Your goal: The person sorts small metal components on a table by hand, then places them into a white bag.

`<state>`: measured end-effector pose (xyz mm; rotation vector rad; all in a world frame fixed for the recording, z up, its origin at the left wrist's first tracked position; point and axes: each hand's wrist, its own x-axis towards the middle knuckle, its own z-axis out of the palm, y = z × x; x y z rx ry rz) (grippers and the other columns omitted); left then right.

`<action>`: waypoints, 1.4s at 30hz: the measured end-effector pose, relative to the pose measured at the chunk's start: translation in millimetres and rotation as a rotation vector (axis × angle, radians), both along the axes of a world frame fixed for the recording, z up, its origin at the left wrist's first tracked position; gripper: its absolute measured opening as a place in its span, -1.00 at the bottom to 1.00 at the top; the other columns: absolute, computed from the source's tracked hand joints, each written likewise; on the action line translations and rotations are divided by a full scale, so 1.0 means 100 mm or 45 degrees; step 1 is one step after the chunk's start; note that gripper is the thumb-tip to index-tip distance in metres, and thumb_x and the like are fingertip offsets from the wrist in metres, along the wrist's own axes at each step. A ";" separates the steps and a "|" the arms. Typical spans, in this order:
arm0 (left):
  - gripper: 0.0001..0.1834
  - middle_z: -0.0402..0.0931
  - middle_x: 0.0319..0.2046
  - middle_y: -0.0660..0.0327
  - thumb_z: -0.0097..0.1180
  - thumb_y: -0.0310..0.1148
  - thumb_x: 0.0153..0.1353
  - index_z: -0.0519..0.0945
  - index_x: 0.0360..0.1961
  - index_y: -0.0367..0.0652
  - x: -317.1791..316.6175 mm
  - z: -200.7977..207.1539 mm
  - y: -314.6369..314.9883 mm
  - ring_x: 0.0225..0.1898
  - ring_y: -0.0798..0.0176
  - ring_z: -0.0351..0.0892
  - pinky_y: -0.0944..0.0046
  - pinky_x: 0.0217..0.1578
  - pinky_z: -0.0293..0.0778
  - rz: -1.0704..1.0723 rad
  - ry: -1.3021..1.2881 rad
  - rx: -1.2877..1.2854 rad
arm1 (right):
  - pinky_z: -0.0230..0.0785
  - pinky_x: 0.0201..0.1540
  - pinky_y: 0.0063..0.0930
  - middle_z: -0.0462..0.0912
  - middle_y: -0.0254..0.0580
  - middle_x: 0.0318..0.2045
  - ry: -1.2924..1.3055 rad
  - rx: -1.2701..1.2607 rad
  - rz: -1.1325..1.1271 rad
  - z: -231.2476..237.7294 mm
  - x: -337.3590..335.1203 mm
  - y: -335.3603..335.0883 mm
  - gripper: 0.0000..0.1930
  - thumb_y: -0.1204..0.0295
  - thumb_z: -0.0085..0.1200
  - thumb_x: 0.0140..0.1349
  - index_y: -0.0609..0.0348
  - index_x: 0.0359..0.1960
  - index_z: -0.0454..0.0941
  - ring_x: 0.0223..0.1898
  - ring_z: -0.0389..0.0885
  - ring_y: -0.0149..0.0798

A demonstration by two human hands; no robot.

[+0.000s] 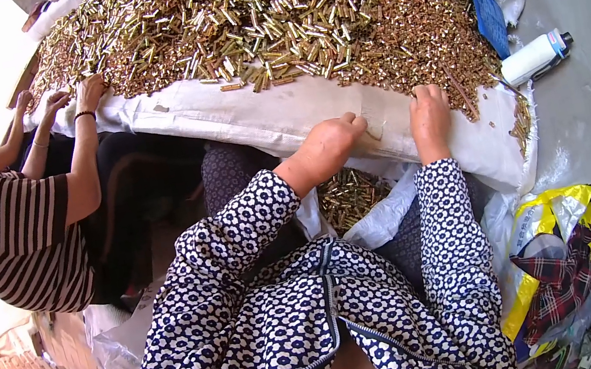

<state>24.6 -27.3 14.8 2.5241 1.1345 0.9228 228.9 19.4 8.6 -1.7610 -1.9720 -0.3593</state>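
Observation:
My left hand [328, 147] is closed above the pale cloth edge [235, 112] of the work surface, its fingertips pinched together. Whatever the fingers hold, if anything, is hidden. To its right my right hand [431, 121] is also closed, with curled fingers at the near edge of a heap of small copper-coloured metal pieces [418, 28]; its grip is hidden too. Farther back spreads a large pile of short gold-coloured metal tubes [257, 9]. Below my hands, an open white plastic bag [387, 209] between my knees holds more gold-coloured tubes [349, 195].
A person [19, 209] in a striped top sits at my left, hands at the pile's edge. On the right lie a white bottle [536, 57] with a dark cap and a blue strip [488, 12]. Yellow-and-white plastic packaging [552, 206] and plaid cloth [561, 280] crowd the lower right.

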 end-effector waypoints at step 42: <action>-0.86 0.44 -0.38 0.08 0.08 -0.42 -0.03 0.52 -0.41 -0.22 -0.16 0.09 0.52 -0.37 0.00 0.47 0.12 -0.34 0.41 0.349 0.084 -0.180 | 0.39 -0.39 -0.49 0.52 -0.21 -0.45 0.982 0.032 0.515 -0.07 -0.19 -0.23 -0.86 0.70 0.01 -0.09 0.22 -0.47 0.46 -0.43 0.53 -0.25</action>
